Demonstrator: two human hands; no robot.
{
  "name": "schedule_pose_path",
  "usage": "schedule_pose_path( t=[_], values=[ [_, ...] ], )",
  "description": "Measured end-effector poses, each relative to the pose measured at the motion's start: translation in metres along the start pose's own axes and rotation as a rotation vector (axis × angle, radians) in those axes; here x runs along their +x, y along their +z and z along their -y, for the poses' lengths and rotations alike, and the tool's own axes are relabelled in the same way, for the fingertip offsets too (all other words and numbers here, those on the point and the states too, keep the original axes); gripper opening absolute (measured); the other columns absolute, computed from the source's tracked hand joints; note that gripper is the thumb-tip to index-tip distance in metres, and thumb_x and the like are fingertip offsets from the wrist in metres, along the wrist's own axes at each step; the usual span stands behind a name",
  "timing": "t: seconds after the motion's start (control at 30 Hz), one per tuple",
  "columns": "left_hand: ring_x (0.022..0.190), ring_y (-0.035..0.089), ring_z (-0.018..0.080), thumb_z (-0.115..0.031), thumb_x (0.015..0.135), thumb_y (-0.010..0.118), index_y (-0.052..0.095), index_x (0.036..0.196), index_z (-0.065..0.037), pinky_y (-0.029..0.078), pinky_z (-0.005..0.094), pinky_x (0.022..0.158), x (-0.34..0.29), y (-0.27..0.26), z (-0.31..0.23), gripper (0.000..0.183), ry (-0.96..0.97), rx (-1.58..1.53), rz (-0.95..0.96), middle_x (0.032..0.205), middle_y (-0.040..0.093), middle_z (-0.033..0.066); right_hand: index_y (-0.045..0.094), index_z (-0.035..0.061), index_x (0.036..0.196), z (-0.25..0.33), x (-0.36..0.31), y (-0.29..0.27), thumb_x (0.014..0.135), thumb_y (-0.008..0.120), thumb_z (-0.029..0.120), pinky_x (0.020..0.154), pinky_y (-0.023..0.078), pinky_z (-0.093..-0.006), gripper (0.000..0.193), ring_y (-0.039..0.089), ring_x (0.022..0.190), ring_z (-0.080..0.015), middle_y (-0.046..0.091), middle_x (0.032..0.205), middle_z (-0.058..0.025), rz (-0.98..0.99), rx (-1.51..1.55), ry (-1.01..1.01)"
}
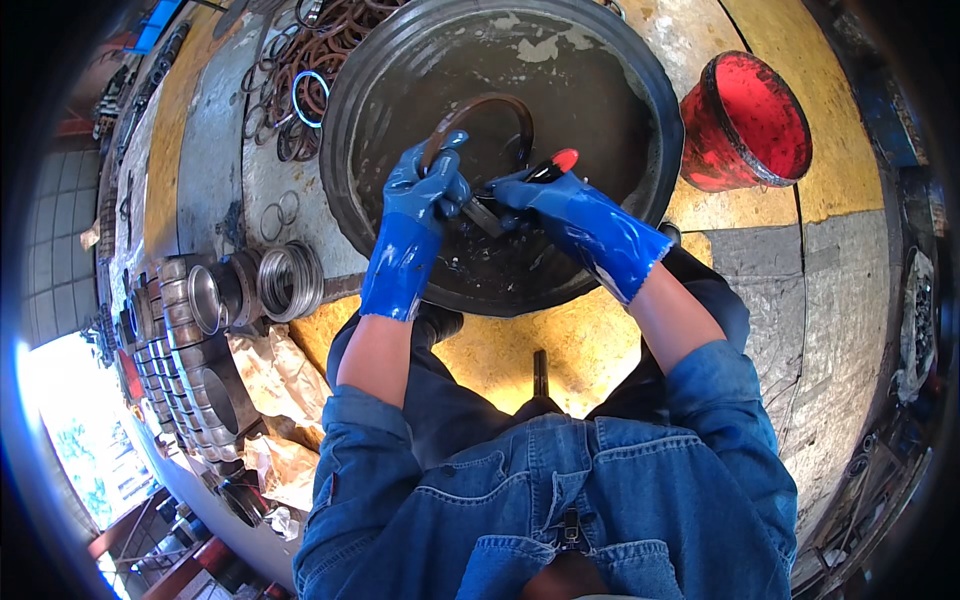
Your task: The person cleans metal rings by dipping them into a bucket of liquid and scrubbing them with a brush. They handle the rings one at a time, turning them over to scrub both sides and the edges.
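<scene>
Over a wide dark basin [336, 165] of murky liquid, my gloved left hand [424, 190] is closed around a brown ring [500, 98], which stands up in an arc above the liquid. My right hand [545, 198], in a matching blue rubber glove, grips a hand tool by its black handle with a red end [566, 159]. From that fist a flat grey blade [482, 217] points toward the left hand, close to the ring's near side. Fingers partly cover both the tool and the lower ring, so I cannot tell whether blade and ring touch.
Right of the basin stands a red bucket [715, 140] with a dirty rim. Many brown rings [335, 35] lie heaped at the far left. Thin metal rings [290, 280] are stacked beside rows of metal cylinders [180, 310] and crumpled brown paper [280, 375] on the left.
</scene>
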State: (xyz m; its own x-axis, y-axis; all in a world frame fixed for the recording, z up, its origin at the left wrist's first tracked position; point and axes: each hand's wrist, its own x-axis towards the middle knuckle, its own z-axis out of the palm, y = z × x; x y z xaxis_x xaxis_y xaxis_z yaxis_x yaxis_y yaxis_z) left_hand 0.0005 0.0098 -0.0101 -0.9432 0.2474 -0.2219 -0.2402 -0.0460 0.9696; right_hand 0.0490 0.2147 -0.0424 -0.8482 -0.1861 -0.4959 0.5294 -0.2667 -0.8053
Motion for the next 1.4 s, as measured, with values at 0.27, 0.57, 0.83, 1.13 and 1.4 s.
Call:
schedule_pose_path(
  t=[0.27, 0.57, 0.83, 1.13, 1.4],
  values=[
    [0.068, 0.056, 0.0103, -0.022, 0.101, 0.062, 0.057, 0.138, -0.004, 0.045, 0.0262, 0.063, 0.017, -0.041, 0.009, 0.041, 0.061, -0.796, 0.114, 0.091, 0.068, 0.0027, 0.077, -0.0002, 0.103, 0.019, -0.005, -0.032, 0.092, 0.076, 0.037, 0.075, 0.056, -0.0295, 0.039, 0.068, 0.076, -0.0098, 0.076, 0.09, -0.0073, -0.22, -0.241, -0.213],
    [0.104, 0.067, 0.0274, -0.024, 0.08, 0.084, 0.06, 0.134, -0.008, 0.054, 0.039, 0.092, 0.037, -0.058, 0.03, 0.061, 0.324, 0.666, -0.282, 0.111, 0.069, 0.0112, 0.076, 0.0117, 0.091, 0.048, -0.019, -0.02, 0.089, 0.072, 0.04, 0.073, 0.056, -0.038, 0.028, 0.071, 0.076, -0.0256, 0.072, 0.08, -0.0127, -0.276, -0.913, -0.243],
    [0.1, 0.071, 0.0321, -0.013, 0.082, 0.078, 0.064, 0.131, -0.015, 0.056, 0.0413, 0.087, 0.004, 0.009, -0.003, 0.052, 0.501, 1.286, 0.248, 0.109, 0.074, 0.0116, 0.074, 0.0161, 0.093, 0.027, 0.007, -0.008, 0.089, 0.062, 0.028, 0.079, 0.056, -0.0471, 0.017, 0.071, 0.095, -0.0333, 0.073, 0.097, -0.0101, -0.301, -1.584, -0.299],
    [0.055, 0.046, 0.0039, -0.019, 0.096, 0.07, 0.068, 0.124, -0.008, 0.035, 0.0198, 0.052, 0.009, -0.025, -0.004, 0.031, -0.333, 0.033, -0.011, 0.081, 0.068, 0.0014, 0.077, 0.0174, 0.111, 0.0, 0.015, -0.048, 0.09, 0.072, 0.037, 0.086, 0.057, -0.0386, 0.029, 0.073, 0.093, -0.0296, 0.076, 0.103, -0.0115, -0.644, -1.065, -0.174],
    [0.051, 0.047, 0.0067, -0.016, 0.095, 0.068, 0.068, 0.124, -0.009, 0.034, 0.0214, 0.046, 0.012, -0.018, 0.008, 0.029, -0.332, -0.118, -0.13, 0.077, 0.067, 0.0025, 0.075, 0.0078, 0.115, 0.03, -0.01, 0.021, 0.09, 0.074, 0.006, 0.087, 0.059, -0.0334, 0.026, 0.075, 0.096, -0.0226, 0.076, 0.112, -0.0111, -0.029, -0.594, -1.208]
  ],
)
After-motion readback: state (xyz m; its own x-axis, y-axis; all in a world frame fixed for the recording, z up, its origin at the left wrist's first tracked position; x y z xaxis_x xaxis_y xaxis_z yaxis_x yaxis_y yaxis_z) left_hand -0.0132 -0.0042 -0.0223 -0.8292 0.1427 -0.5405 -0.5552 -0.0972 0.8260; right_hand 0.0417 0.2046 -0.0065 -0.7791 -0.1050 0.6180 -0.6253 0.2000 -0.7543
